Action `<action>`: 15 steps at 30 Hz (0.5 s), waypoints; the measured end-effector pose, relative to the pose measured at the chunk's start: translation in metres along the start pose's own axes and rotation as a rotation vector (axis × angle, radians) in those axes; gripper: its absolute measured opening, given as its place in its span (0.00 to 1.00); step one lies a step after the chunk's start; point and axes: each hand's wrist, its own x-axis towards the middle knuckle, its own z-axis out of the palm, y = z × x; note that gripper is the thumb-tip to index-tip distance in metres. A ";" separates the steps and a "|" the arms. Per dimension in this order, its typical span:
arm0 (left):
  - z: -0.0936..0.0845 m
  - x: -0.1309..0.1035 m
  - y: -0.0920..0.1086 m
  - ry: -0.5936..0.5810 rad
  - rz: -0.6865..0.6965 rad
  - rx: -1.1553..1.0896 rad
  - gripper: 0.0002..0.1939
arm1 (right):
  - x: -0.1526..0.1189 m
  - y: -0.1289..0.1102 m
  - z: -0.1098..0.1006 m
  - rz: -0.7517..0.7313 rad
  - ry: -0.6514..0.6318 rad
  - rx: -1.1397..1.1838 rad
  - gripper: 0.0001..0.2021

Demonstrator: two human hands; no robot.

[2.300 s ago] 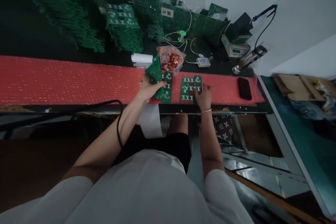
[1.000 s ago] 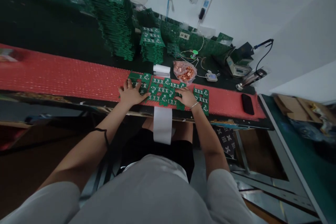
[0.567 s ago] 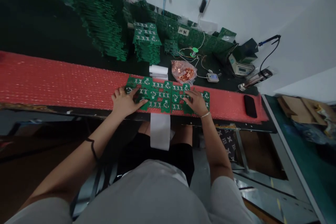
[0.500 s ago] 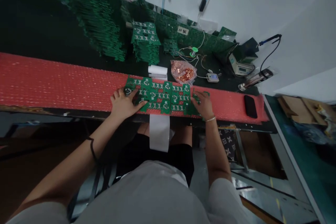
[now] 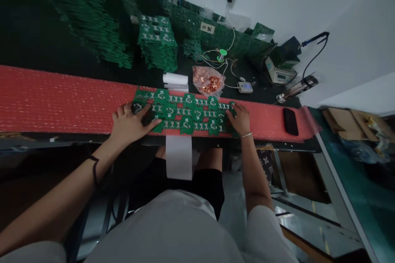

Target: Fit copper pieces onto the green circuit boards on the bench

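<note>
A row of green circuit boards [image 5: 179, 111] lies flat on the pink bubble wrap [image 5: 68, 104]. Over the left end of the row rests my left hand [image 5: 131, 124], its thumb and fingers spread on the board edges. My right hand [image 5: 240, 120] touches the right end of the row, fingers apart, and partly covers the last board. The boards lie edge to edge between both hands. A white paper strip [image 5: 179, 158] hangs from the table edge below them, and a white roll [image 5: 175, 79] lies just behind the boards.
Behind stand a smaller board stack [image 5: 159, 47] and a tall one [image 5: 101, 28]. A bag of copper-coloured parts [image 5: 209, 82], a solder spool [image 5: 221, 54] and a small device [image 5: 245, 87] lie at the back. A phone [image 5: 290, 121] and a scale [image 5: 279, 74] are to the right.
The view has shifted, so most things appear further left. The right-end board now sits in line against the row, and my right hand is closer to the other boards.
</note>
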 end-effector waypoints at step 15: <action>0.037 0.182 0.173 -0.186 0.119 -0.727 0.37 | 0.168 -0.088 0.036 0.242 -0.153 0.078 0.20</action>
